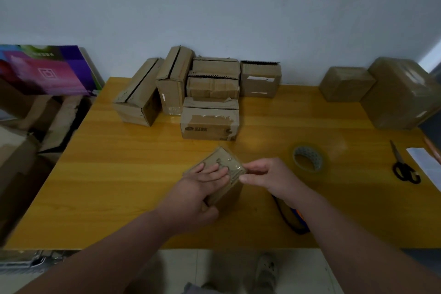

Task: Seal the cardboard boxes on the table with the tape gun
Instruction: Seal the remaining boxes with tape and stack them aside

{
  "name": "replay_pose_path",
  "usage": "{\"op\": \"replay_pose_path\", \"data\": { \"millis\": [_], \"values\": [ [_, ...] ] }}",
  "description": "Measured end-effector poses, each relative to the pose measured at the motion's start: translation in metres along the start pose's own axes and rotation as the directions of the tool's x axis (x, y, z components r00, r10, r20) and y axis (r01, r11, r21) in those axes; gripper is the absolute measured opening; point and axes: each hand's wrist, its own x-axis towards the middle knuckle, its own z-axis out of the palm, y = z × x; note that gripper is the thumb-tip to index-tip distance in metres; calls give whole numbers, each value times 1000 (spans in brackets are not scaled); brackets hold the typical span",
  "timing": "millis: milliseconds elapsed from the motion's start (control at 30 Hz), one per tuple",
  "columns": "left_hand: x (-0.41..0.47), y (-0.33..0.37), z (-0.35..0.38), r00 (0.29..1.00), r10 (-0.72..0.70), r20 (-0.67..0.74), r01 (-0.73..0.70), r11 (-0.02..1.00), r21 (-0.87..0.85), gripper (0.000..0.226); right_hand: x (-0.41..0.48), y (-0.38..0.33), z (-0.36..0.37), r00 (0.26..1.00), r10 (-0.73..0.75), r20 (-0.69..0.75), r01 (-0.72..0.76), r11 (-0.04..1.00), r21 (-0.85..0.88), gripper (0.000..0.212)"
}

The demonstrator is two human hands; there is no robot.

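Small brown cardboard box, front centre of yellow wooden tabletop; steadied by left hand, fingers flat on top, thumb round near side; right hand pinching right edge, likely smoothing tape; dark-handled tape gun parked beneath right forearm

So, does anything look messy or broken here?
Yes. The front box of the pile has ragged, torn tape across it, and the tall box behind it stands tilted. Nothing looks spilled.
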Motion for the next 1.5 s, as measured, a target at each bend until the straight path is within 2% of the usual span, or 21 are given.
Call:
{"op": "replay_pose_path", "data": {
  "millis": [100, 267, 367, 433, 533, 667, 733, 800, 867, 933, 1000, 1100, 1167, 1233, 1333, 1433, 1500],
  "values": [
    [1, -1, 2, 1000, -2, -13, 1, 999, -39, 74, 0, 5, 6, 998, 30, -47, -27, 998, 61, 18],
    [1, -3, 4, 999, 20, -41, -22, 998, -61, 71, 3, 9, 19, 987, 88, -138, -72, 991, 117, 17],
    [1, -5, 6, 998, 26, -65, -30, 997, -67, 71, 5, 9, 28, 967, 51, -248, -30, 996, 89, 14],
    [1, -5, 7, 996, 39, -78, -43, 997, -58, 70, 6, 8, 33, 949, -9, -315, 10, 1000, 1, 20],
    [1, -6, 7, 995, 54, -83, -58, 997, -43, 69, 5, 3, 35, 911, -140, -389, 56, 974, -218, 32],
    [3, -4, 4, 996, 55, -69, -57, 998, -30, 70, 1, 6, 40, 822, -373, -430, 29, 782, -623, 41],
    [3, -5, 2, 997, 65, -48, -66, 998, -24, 71, -1, 8, 42, 733, -462, -500, -6, 730, -683, 38],
    [4, -7, 3, 995, 78, -60, -80, 996, -30, 65, -2, 6, 38, 642, -534, -551, 20, 729, -684, 24],
    [7, -9, 4, 992, 73, -104, -80, 995, -57, 53, 2, -1, 33, 612, -659, -438, 122, 626, -770, 5],
    [11, -10, 6, 986, 71, -153, -85, 993, -86, 43, 6, -9, 30, 649, -718, -252, 208, 485, -849, 14],
    [15, -9, 6, 970, 107, -217, -125, 990, -70, 36, 11, -15, 31, 710, -692, -127, 231, 400, -887, 11],
    [20, -10, 3, 941, 102, -323, -112, 994, -12, 24, 15, -19, 32, 803, -588, -98, 178, 394, -902, 13],
    [23, -11, -3, 927, 4, -376, 1, 1000, 14, 15, 16, -22, 31, 825, -555, -107, 157, 408, -899, 18],
    [29, -12, -11, 914, -157, -375, 164, 986, -14, 32, 16, -24, 31, 829, -549, -103, 151, 397, -905, 22],
    [37, -23, -19, 939, -308, -156, 292, 949, -118, 70, 13, -27, 32, 846, -522, -111, 123, 394, -911, 25],
    [43, -36, -23, 954, -277, 119, 293, 943, -156, 102, 9, -31, 33, 875, -472, -105, 126, 433, -892, 34],
    [44, -41, -20, 950, -238, 200, 268, 954, -136, 108, 9, -29, 33, 892, -440, -100, 141, 481, -865, 40]
  ]
}}
